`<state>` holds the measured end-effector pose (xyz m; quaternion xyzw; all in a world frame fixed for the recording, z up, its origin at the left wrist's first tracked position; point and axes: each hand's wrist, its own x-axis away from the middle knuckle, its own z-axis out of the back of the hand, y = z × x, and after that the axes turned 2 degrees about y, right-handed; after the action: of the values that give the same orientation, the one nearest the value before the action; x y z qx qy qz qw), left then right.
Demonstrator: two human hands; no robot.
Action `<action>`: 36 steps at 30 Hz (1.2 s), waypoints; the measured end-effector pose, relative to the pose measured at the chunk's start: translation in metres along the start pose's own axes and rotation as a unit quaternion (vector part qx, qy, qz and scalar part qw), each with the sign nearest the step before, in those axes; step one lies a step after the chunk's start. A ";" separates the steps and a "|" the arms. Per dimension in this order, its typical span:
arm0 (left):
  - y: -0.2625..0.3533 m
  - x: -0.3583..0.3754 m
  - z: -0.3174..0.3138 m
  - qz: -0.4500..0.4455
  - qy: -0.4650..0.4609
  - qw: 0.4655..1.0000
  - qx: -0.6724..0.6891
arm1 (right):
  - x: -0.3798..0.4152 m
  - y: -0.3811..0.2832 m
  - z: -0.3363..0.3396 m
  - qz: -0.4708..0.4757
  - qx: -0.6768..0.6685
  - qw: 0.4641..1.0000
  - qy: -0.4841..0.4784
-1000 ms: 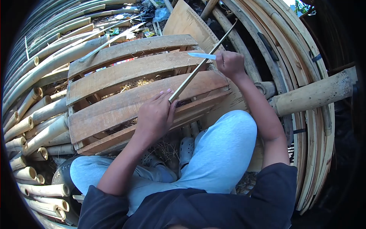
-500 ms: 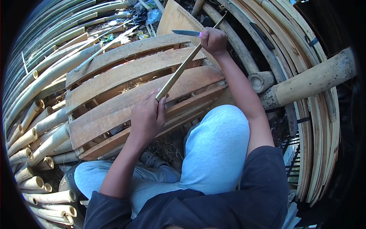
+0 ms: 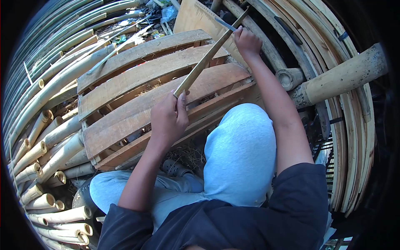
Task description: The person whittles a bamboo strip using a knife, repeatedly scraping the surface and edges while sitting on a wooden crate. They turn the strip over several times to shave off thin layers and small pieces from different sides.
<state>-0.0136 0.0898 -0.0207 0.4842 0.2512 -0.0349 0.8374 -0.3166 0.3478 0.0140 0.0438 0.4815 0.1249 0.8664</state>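
Note:
My left hand (image 3: 168, 118) is closed round the near end of a long, flat bamboo strip (image 3: 204, 62), thumb along its side. The strip slants up and away to the right over a slatted wooden pallet (image 3: 137, 79). Near its far end, my right hand (image 3: 248, 41) is closed on a knife (image 3: 225, 24). The blade lies across the strip and points up to the left; my fingers hide the handle.
Bamboo poles (image 3: 62, 100) are piled along the left. Long split bamboo slats (image 3: 350, 137) are stacked on the right. A thick bamboo pole (image 3: 341, 77) juts in there, and a wooden board (image 3: 196, 21) leans behind the pallet. Shavings lie by my shoe (image 3: 177, 168).
My right hand and the knife have moved up and to the right along the strip. The left hand still holds the near end, slightly farther right in view.

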 end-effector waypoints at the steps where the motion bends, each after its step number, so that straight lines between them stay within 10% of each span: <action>1: -0.003 0.001 -0.001 -0.003 -0.002 1.000 -0.006 | 0.008 -0.003 -0.002 -0.033 0.002 0.999 -0.019; 20: -0.003 0.007 0.008 0.013 0.055 0.998 0.035 | 0.045 0.048 -0.005 -0.096 0.064 0.986 -0.125; 30: -0.005 0.007 0.006 0.001 0.061 0.997 0.040 | 0.125 0.002 0.124 -0.215 -0.126 0.968 -0.016; 36: -0.008 0.008 0.006 -0.002 0.054 0.998 0.013 | 0.226 -0.002 0.141 -0.425 -0.125 0.855 -0.268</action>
<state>-0.0069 0.0816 -0.0284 0.4958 0.2969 -0.0135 0.8160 -0.0834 0.4102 -0.0974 -0.2418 0.1828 -0.2135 0.9287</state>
